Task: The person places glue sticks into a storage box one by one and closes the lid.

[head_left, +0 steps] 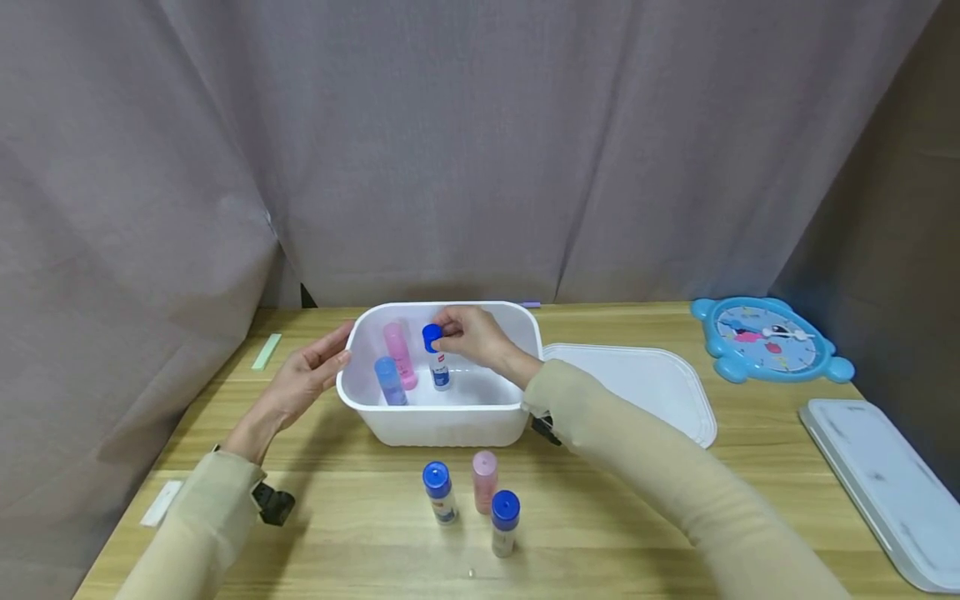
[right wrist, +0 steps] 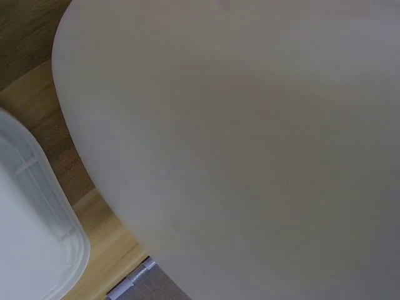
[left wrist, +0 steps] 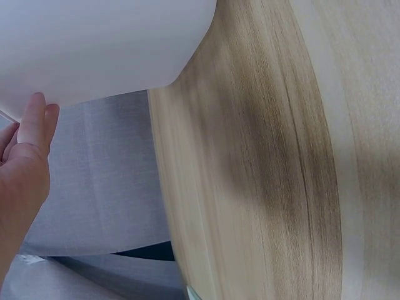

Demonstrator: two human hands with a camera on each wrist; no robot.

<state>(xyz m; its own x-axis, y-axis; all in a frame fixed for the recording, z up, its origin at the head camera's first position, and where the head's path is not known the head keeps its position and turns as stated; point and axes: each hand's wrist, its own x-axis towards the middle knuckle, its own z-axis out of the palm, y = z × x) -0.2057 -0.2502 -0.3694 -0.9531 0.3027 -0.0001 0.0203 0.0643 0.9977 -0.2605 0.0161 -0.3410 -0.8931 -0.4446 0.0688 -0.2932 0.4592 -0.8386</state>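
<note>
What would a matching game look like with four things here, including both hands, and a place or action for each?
Column one:
1. left hand
2. right hand
3. toy clock
4. green strip

Column two:
A. lying on the table, to the right of the white tub
B. pinching a blue-capped stick
C. lying on the table, to the left of the tub
D. touching the left end of the tub

Right pairs: 1-D, 2-B, 3-A, 4-C.
</note>
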